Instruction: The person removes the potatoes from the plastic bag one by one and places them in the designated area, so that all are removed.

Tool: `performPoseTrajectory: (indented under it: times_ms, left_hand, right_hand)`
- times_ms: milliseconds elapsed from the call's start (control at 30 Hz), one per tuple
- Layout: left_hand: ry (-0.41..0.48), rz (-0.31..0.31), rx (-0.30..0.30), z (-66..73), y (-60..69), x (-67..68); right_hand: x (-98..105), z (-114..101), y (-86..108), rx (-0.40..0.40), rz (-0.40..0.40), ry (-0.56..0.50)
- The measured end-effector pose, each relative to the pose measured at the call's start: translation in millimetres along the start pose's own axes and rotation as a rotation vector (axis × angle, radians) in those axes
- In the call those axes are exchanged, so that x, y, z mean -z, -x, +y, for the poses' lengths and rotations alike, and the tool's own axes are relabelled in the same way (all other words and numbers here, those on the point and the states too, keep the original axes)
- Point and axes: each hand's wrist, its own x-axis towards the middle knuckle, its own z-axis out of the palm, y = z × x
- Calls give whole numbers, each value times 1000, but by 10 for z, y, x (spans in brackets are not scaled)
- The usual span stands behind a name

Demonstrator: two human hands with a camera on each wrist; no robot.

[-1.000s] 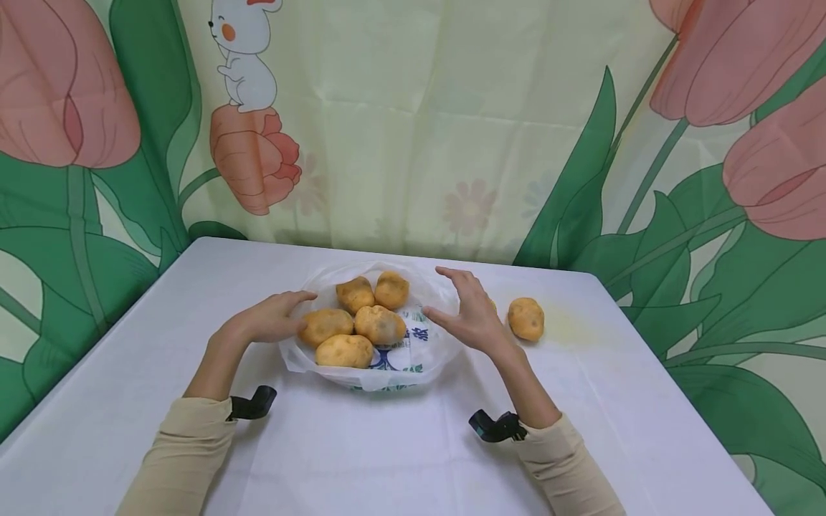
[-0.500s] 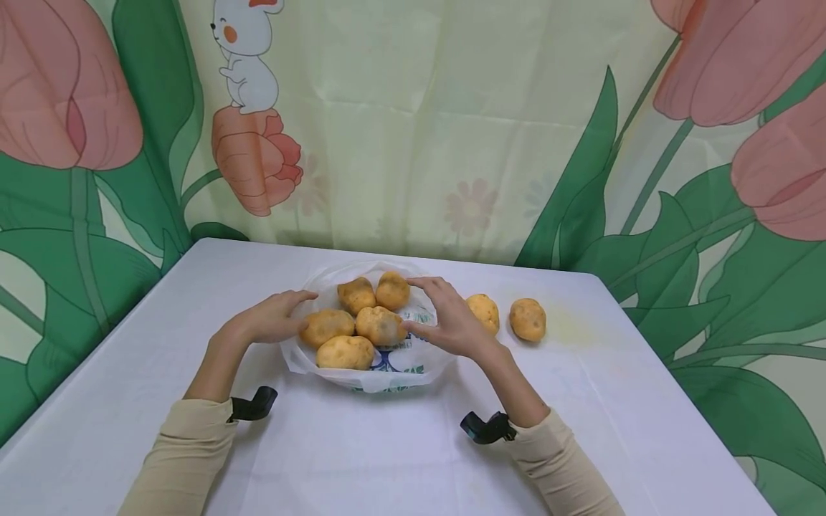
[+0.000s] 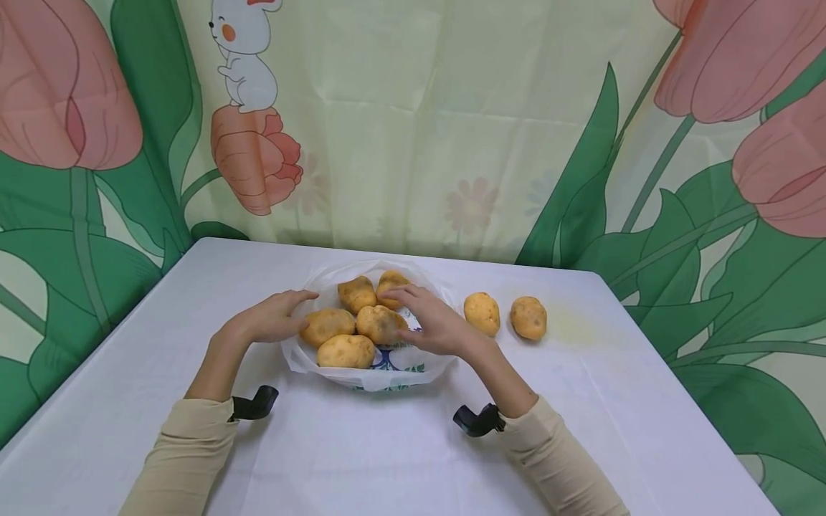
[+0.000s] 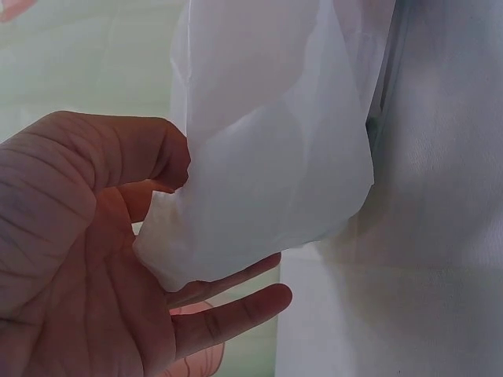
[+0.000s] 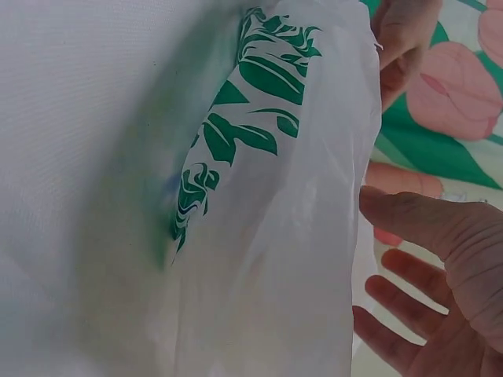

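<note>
A white plastic bag [image 3: 419,362] with its mouth spread wide holds several potatoes [image 3: 345,352]. At its left rim is my left hand [image 3: 271,317]; in the left wrist view the bag's edge [image 4: 259,173] lies between the thumb and fingers of that hand [image 4: 94,228], pinched. My right hand [image 3: 439,324] is over the bag's right part, fingers spread and holding nothing, its fingertips beside the potatoes. In the right wrist view the thumb of the right hand [image 5: 440,290] is near the bag's rim [image 5: 330,220]; whether it touches cannot be told.
Two potatoes lie on the white tablecloth right of the bag, one near it [image 3: 482,314] and one farther right [image 3: 528,318]. A curtain [image 3: 387,143] printed with tulips and a rabbit hangs behind the table [image 3: 361,451].
My right hand has moved left from the bag's right edge to over the bag, uncovering the nearer loose potato. My left hand has stayed at the left rim.
</note>
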Motion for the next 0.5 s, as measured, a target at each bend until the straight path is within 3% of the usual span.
performPoseTrajectory:
  times_ms: [233, 500]
  left_hand:
    - [-8, -1, -7, 3, -1, 3]
    - [-9, 3, -15, -1, -8, -3]
  right_hand:
    - [-18, 6, -80, 77, -63, 35]
    - [-79, 45, -200, 62, -153, 49]
